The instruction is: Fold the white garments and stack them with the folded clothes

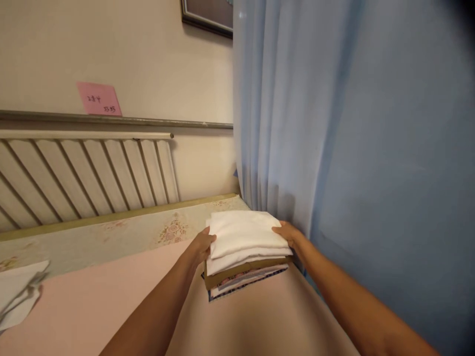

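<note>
A folded white cloth (248, 231) lies on top of a stack of folded fabrics near the bed's far right corner. Under the white layers is an olive-brown folded cloth (213, 281), and at the bottom shows a patterned cloth with a dark blue border (252, 284). My left hand (204, 242) grips the left side of the white cloth, thumb on top. On the right side, my right hand (287, 233) does the same with its thumb over the edge. The fingers beneath are hidden, so how many layers they hold I cannot tell.
A pink sheet (107, 291) and a floral cover (137, 235) spread over the bed. Another white folded cloth (18, 291) lies at the left. A radiator (89, 173) and a pipe (156, 122) run along the wall. The blue curtain (389, 173) hangs close on the right.
</note>
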Demonstrator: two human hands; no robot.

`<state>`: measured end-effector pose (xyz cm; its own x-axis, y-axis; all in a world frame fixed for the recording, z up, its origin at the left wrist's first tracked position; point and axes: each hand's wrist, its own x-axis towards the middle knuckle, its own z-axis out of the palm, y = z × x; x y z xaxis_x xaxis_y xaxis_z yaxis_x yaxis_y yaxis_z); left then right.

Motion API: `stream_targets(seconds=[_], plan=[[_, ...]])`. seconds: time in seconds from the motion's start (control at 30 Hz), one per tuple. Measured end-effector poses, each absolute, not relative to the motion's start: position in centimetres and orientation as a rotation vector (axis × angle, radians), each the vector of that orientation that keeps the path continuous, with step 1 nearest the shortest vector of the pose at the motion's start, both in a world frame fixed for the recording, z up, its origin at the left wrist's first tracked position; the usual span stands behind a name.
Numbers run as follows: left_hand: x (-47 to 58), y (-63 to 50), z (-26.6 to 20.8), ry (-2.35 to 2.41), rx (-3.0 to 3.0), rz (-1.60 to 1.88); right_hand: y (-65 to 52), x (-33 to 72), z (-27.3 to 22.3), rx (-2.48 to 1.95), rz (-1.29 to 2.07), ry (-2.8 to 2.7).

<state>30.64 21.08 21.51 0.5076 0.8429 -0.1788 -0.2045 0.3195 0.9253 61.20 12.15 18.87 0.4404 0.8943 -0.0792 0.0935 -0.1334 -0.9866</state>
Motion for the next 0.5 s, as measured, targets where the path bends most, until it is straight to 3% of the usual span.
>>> stream_targets(seconds=[0.23, 0.5], plan=[[29.9, 21.5, 22.7, 0.701, 1.016, 0.809, 12.7, 61.7, 20.1, -1.580, 0.827, -0.899], [29.8, 19.4, 19.8, 0.758, 0.877, 0.780, 10.4, 59.9, 19.0, -1.659, 0.715, -0.979]])
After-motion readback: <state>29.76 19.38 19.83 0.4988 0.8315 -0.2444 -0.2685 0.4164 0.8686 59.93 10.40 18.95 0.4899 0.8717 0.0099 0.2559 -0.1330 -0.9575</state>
